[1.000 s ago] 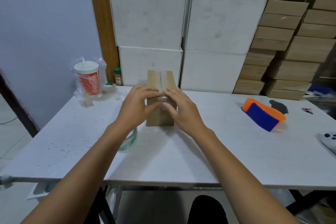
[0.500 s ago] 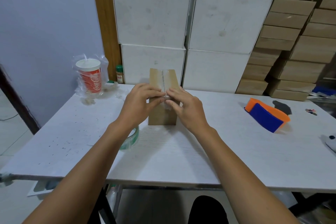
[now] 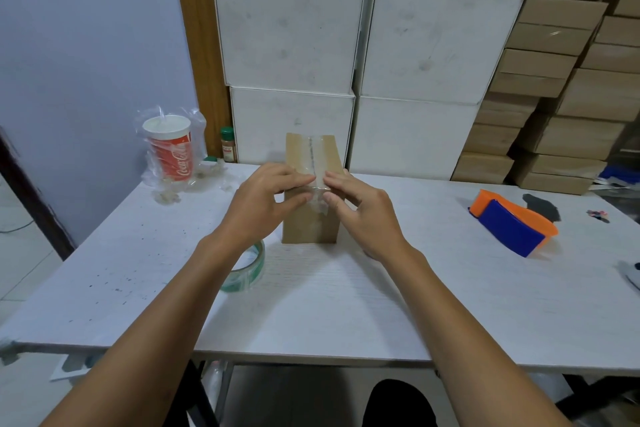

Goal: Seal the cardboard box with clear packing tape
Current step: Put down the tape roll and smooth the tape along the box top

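Observation:
A small brown cardboard box (image 3: 308,230) stands in the middle of the white table (image 3: 346,305). A strip of clear tape (image 3: 313,152) runs along its top seam and folds over the near edge onto the front face. My left hand (image 3: 263,204) and my right hand (image 3: 363,215) rest on that near edge from either side. Their fingertips lie flat on the tape and almost meet at the seam, and their thumbs are on the front face. A roll of clear tape (image 3: 249,274) with a green core lies on the table, partly hidden under my left forearm.
A red-and-white paper cup in a plastic bag (image 3: 171,152) and a small spice bottle (image 3: 228,144) stand at the back left. An orange and blue object (image 3: 509,229) lies at the right. White boxes (image 3: 294,35) and stacked brown cartons (image 3: 554,97) line the wall behind.
Both hands have slid a little up the box, from its front face to the near top edge, with the fingertips closer to the seam. The box and the roll stay put.

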